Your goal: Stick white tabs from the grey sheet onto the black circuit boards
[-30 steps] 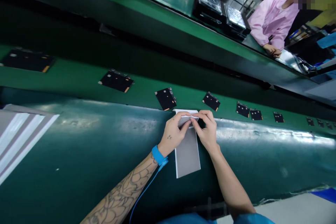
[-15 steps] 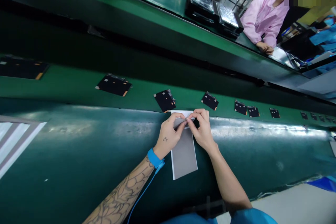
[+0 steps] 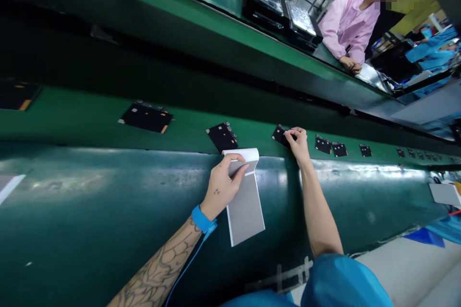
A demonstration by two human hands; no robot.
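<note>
My left hand [image 3: 223,180] is closed on the top end of a grey sheet [image 3: 247,204], whose white backing curls up at the far edge. The sheet lies on the dark green bench. My right hand [image 3: 298,141] has reached out to the green conveyor belt [image 3: 90,120] and its pinched fingers touch a small black circuit board [image 3: 280,134]. Whether they grip the board or press something onto it, I cannot make out. Another black board [image 3: 222,136] lies just beyond my left hand. A blue wrist strap [image 3: 202,219] with a cord sits on my left wrist.
Several more black boards ride the belt, one large [image 3: 146,116] at left and small ones [image 3: 330,146] at right. Beyond the far green rail stand black trays [image 3: 279,2]. A person in a pink coat [image 3: 345,21] works opposite. A white sheet [image 3: 444,194] lies at right.
My right hand left the grey sheet and reached forward to the black board on the belt. My left hand stays on the sheet's top. The boards drifted left.
</note>
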